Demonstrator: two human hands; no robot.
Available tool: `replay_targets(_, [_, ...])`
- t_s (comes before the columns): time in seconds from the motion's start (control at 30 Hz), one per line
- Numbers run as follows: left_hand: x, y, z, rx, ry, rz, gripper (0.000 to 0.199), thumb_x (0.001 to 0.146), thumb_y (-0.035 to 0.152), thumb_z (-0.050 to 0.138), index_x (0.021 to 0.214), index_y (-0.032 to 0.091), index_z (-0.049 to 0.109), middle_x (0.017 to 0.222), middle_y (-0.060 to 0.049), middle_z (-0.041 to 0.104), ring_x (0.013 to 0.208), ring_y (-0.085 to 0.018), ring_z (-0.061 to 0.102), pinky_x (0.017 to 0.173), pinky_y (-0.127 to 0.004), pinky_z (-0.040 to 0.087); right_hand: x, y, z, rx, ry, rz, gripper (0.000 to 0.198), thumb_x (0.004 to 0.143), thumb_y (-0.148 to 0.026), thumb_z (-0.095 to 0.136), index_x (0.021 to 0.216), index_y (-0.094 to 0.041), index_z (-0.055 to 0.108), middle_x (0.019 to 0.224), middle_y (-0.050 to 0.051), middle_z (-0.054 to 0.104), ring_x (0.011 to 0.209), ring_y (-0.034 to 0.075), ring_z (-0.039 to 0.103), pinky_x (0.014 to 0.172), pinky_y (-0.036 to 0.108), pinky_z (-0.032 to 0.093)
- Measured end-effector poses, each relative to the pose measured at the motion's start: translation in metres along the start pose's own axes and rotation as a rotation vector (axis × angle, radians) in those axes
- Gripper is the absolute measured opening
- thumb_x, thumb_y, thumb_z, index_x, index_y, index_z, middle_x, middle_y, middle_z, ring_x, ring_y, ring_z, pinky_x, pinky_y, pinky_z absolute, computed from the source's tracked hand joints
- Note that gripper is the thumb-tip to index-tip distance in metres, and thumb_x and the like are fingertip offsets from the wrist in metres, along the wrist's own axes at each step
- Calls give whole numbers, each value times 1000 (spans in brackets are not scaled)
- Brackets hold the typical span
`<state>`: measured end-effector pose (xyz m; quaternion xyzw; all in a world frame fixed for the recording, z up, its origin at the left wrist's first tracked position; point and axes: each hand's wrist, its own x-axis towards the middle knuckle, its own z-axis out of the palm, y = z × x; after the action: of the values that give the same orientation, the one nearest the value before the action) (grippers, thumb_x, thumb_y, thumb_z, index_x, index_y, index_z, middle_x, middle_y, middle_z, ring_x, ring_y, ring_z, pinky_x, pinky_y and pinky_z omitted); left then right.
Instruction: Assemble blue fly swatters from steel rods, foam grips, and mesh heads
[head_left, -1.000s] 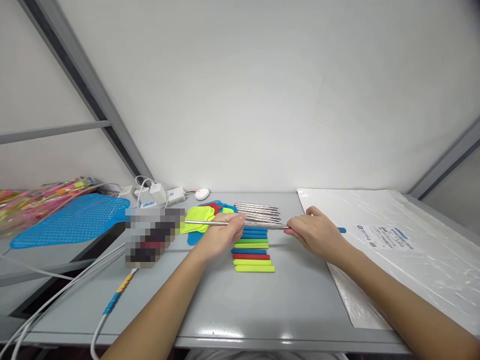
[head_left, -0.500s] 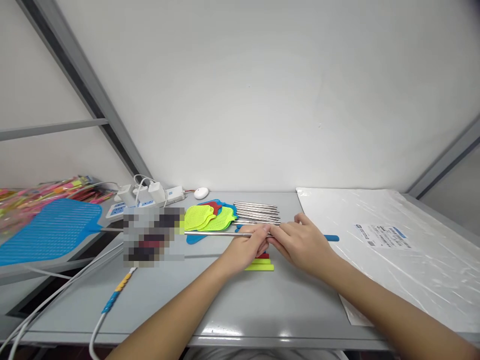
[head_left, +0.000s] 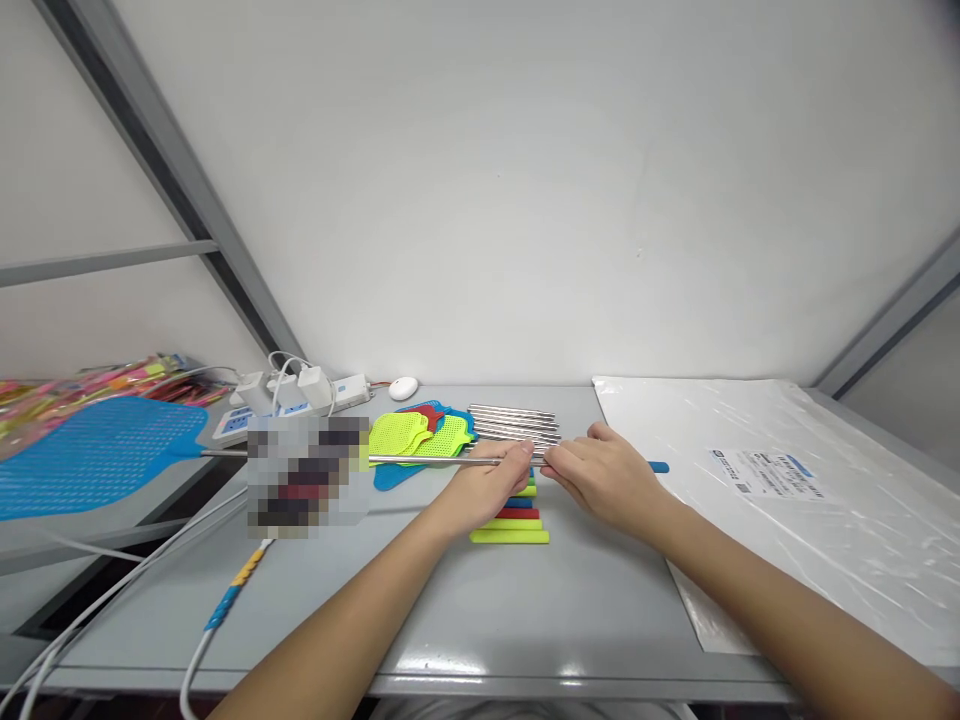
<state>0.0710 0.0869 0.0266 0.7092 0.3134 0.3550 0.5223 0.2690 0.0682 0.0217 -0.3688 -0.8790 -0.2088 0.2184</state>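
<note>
A fly swatter with a blue mesh head (head_left: 105, 455) at the far left lies across the view on a thin metal rod (head_left: 427, 459). My left hand (head_left: 487, 488) is closed round the rod near its right part. Close beside it, my right hand (head_left: 604, 475) wraps the handle end, and the blue grip (head_left: 659, 467) sticks out past it. Below the hands lie several coloured grip tubes (head_left: 511, 537), yellow-green, red and blue, partly covered by the left hand. Behind them rests a row of metal rods (head_left: 514, 415).
Yellow, red and blue swatter heads (head_left: 399, 432) are piled left of the rods. A power strip (head_left: 231, 424) with chargers and white cables stands at the left, near bagged colourful items (head_left: 97, 385). A white wrapped sheet (head_left: 825, 560) covers the right side. One patch is pixelated.
My hands have drawn slightly apart along the rod. The blue grip now sticks out less beyond my right hand, and more of the coloured tubes shows.
</note>
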Motion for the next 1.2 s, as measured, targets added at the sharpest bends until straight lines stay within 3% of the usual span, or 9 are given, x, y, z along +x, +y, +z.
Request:
replay_targets(0.2, [-5, 1, -24, -51, 65, -45, 48, 94, 48, 42, 59, 21, 24, 54, 5, 25, 51, -9, 21, 49, -27, 16, -21, 29, 0, -45, 8, 22, 41, 104, -29, 29, 69, -18, 48, 57, -3, 53, 49, 11, 37, 63, 29, 23])
replay_targets(0.33, [-6, -2, -25, -104, 101, -60, 50, 93, 48, 44, 57, 20, 25, 52, 5, 26, 50, -9, 22, 49, -26, 19, -26, 39, -2, -61, -10, 21, 40, 103, -29, 30, 71, -18, 51, 58, -2, 55, 49, 12, 38, 64, 29, 25])
replay_targets(0.63, [-2, -2, -23, -173, 284, -29, 49, 91, 49, 47, 55, 20, 30, 50, 5, 27, 50, -10, 32, 51, -24, 29, -14, 16, -1, -24, 41, 84, 35, 103, -30, 33, 78, -18, 54, 62, -2, 57, 52, 12, 45, 65, 29, 27])
replay_targets(0.73, [-3, -4, -12, -96, 207, -43, 47, 92, 49, 46, 57, 20, 32, 51, 5, 31, 49, -9, 28, 49, -25, 25, -10, 5, 1, -40, 80, 73, 34, 102, -31, 36, 77, -18, 54, 61, -1, 57, 53, 12, 45, 63, 29, 26])
replay_targets(0.93, [-3, -8, 13, -40, 16, -30, 50, 95, 47, 38, 54, 19, 37, 50, 3, 38, 52, -11, 36, 56, -27, 32, -5, -13, 6, -79, 110, 31, 34, 101, -30, 40, 72, -18, 51, 61, -2, 55, 55, 13, 46, 61, 29, 25])
replay_targets(1.2, [-2, 0, -5, 33, 20, -53, 50, 95, 50, 37, 55, 20, 31, 51, 4, 36, 50, -11, 29, 52, -27, 25, -11, 3, 12, -166, 97, 100, 45, 101, -46, 32, 68, -20, 47, 54, -1, 51, 45, 13, 41, 53, 29, 19])
